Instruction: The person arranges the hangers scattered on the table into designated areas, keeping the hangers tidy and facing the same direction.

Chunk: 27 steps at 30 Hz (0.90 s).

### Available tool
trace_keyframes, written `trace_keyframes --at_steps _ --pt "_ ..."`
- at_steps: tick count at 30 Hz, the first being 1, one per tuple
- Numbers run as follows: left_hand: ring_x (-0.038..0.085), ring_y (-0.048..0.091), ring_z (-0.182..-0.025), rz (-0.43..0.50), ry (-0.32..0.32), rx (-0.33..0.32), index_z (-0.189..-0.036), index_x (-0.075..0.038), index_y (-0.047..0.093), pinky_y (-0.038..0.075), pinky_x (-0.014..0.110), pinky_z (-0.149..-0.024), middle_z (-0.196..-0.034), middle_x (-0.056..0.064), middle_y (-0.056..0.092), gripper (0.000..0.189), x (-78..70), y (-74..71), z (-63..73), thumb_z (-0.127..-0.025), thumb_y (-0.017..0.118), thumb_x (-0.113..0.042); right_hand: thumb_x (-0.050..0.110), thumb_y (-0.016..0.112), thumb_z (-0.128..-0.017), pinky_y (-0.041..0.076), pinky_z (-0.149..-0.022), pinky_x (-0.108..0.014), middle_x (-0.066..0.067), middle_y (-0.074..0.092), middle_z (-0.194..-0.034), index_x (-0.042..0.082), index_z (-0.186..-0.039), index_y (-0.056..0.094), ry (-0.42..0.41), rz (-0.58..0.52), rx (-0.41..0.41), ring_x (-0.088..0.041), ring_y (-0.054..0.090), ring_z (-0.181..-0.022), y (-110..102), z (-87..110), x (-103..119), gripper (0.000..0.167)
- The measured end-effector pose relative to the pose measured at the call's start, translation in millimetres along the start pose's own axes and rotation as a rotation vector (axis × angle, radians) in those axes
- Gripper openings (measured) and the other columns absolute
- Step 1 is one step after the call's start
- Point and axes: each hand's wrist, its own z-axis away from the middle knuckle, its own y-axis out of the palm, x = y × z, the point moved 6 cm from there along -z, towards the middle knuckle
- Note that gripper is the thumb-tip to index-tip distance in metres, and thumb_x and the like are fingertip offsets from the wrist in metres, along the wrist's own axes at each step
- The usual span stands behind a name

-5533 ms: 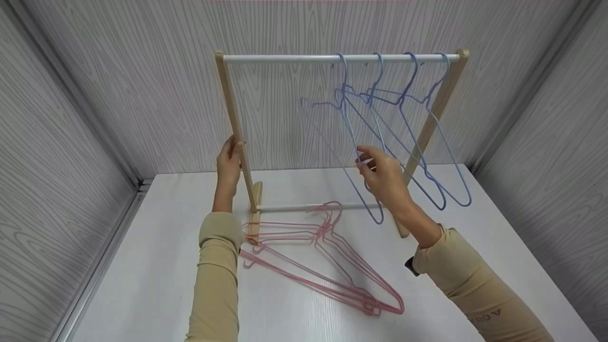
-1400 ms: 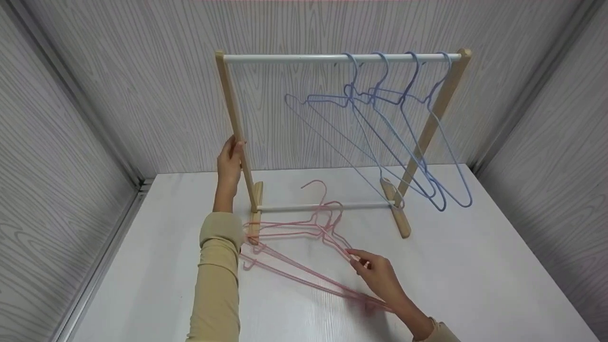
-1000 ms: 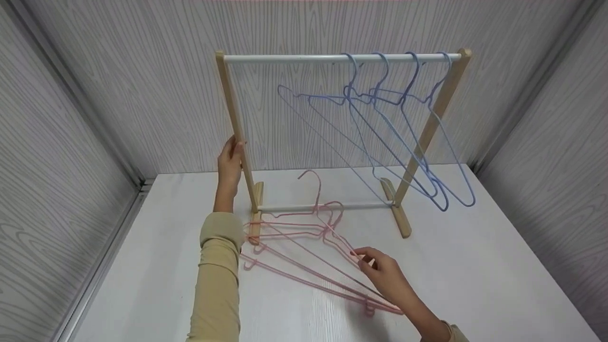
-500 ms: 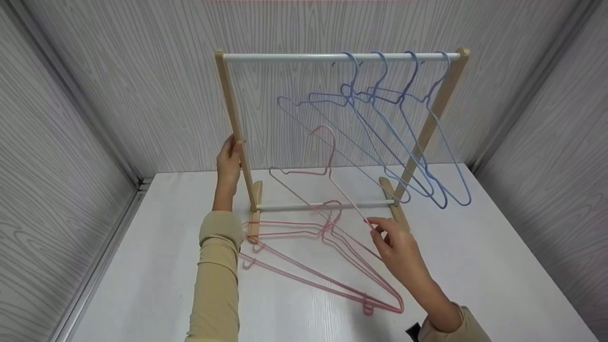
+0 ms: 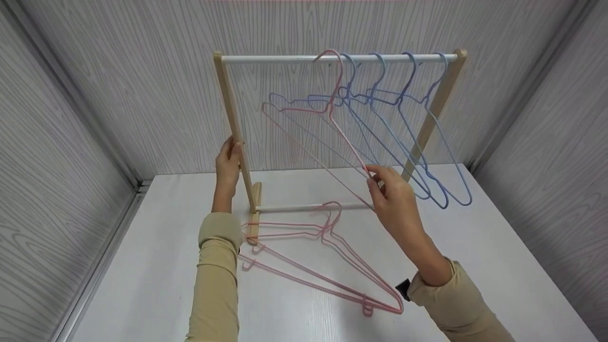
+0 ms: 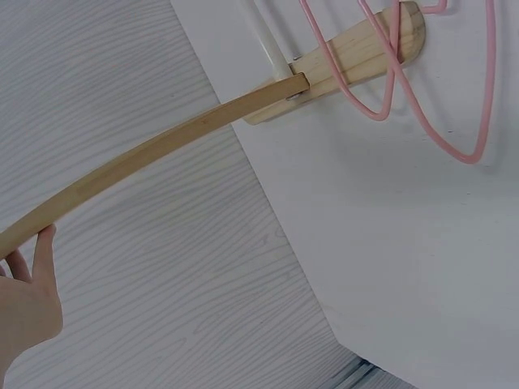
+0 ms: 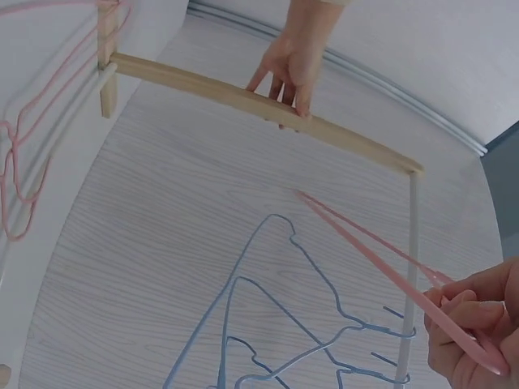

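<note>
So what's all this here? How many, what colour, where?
Clothes rack: one, wood and white, on the table.
Hung hangers: four, blue, on the rack's top bar.
Held hanger: one, pink, in the right hand.
Loose hangers: at least two, pink, on the table.
Table: one, white, under the rack.
Walls: three, grey, around the table.
Small item: one, black, by the right sleeve.
Sleeves: two, tan, foreground.
Left hand: one, gripping the left post.
Right hand: one, pinching the held hanger.
</note>
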Motion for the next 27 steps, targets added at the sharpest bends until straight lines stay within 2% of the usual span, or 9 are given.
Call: trace_keyframes --at_steps 9,15,19,27 --pt "0.026 0.036 -0.125 -0.004 -0.015 0.005 -0.145 -0.005 0.024 0.037 0.041 -0.096 -0.142 0.014 0.034 0.056 0.3 0.3 0.0 -0.099 0.039 -0.033 0.000 0.055 -0.091 0.041 -0.050 -0.025 -0.013 0.059 -0.087 -0.003 -0.114 0.060 -0.004 0.061 -0.015 -0.019 0.049 -0.061 7 -25.7 2 0.023" --pt "0.027 0.037 -0.124 0.002 -0.003 -0.006 -0.145 -0.005 0.026 0.038 0.042 -0.096 -0.141 0.014 0.035 0.054 0.0 -1.3 -0.5 -0.100 0.039 -0.031 0.000 0.053 -0.092 0.050 -0.059 -0.033 -0.016 0.059 -0.091 -0.004 -0.115 0.058 0.001 0.093 0.032 -0.024 0.053 -0.072 15 -31.5 -4 0.023" --pt "0.027 0.037 -0.125 -0.007 0.001 -0.005 -0.145 -0.005 0.025 0.037 0.042 -0.096 -0.141 0.014 0.035 0.054 0.0 -1.1 -0.6 -0.100 0.039 -0.031 0.000 0.053 -0.092 0.051 -0.063 -0.036 -0.017 0.058 -0.093 -0.004 -0.114 0.058 0.011 0.096 0.066 -0.026 0.055 -0.075 22 -33.1 -10 0.023" --pt "0.027 0.037 -0.125 -0.019 -0.005 -0.008 -0.145 -0.005 0.025 0.038 0.041 -0.096 -0.142 0.014 0.034 0.055 1.1 -0.8 -0.4 -0.099 0.039 -0.032 -0.003 0.052 -0.092 0.046 -0.058 -0.033 -0.016 0.058 -0.090 -0.005 -0.113 0.058 -0.036 0.046 0.061 -0.023 0.052 -0.069 35 -36.5 -18 0.021"
